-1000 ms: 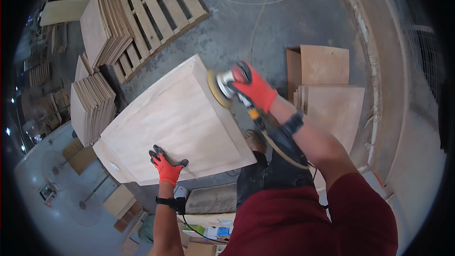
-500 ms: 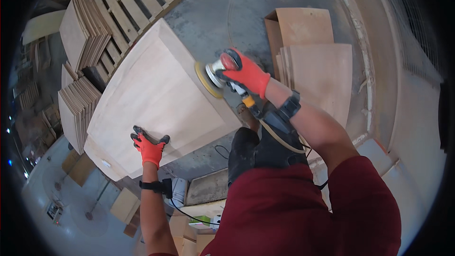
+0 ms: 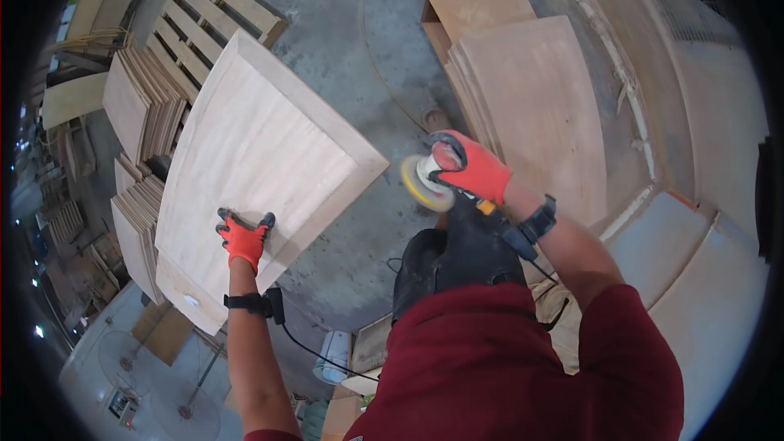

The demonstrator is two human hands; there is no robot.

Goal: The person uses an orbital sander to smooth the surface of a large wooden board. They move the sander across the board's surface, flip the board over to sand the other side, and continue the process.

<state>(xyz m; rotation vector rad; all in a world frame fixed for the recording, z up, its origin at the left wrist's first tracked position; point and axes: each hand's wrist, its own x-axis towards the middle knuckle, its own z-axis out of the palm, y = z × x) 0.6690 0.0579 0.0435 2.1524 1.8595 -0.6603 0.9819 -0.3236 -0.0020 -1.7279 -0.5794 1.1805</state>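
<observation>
A large pale wooden panel point(image 3: 269, 147) with a curved far-left side and thick edges lies before me. Flat on its face, fingers spread, rests my left hand point(image 3: 243, 238) in a red glove with dark fingertips. My right hand point(image 3: 475, 167), gloved the same way, is wrapped round a round-pad orbital sander point(image 3: 431, 175). Its yellow pad is tilted and held in the air, apart from the panel's right corner. The pad's rim looks smeared. Part of the sander's body is hidden under my fingers.
Curved plywood sheets point(image 3: 535, 106) stand stacked at the right. More bent sheets point(image 3: 139, 106) are piled at the left, near a slatted pallet point(image 3: 216, 16). A thin hose point(image 3: 365, 41) runs across the concrete floor. A white bucket point(image 3: 335, 355) stands by the wall below.
The sander in my right hand has come off the panel's right edge and moved right and down. The view has shifted, and the panel looks turned. My left hand stays on it.
</observation>
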